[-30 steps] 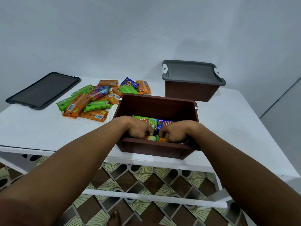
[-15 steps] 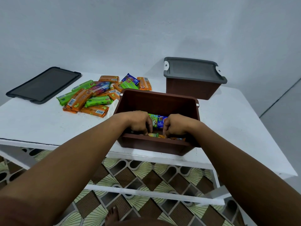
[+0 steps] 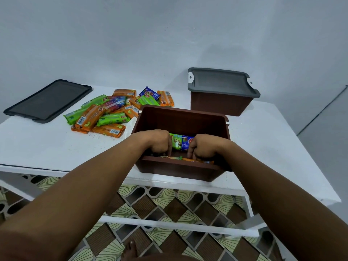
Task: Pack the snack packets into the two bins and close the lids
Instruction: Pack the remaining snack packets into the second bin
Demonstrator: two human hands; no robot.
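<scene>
Both hands reach down into the open brown bin (image 3: 180, 166) at the near edge of the white tabletop (image 3: 37, 147). Knuckles face up on the left hand (image 3: 159, 141) and the right hand (image 3: 204, 146), and the fingers curl downward onto the packets lying at the bin's near side; whether they pinch a packet or only press on it cannot be told, since the near wall hides the fingertips. Between the hands a green packet (image 3: 176, 141) and a blue packet (image 3: 186, 143) stand inside the bin. Farther back and to the left, a loose heap of snack packets (image 3: 107, 113), orange, green and blue, lies on the tabletop just beside the bin. A dark grey lid (image 3: 49, 100) rests flat at the far left. Behind the open bin to the right stands the second bin (image 3: 220, 104), with its grey lid on (image 3: 220, 83).
</scene>
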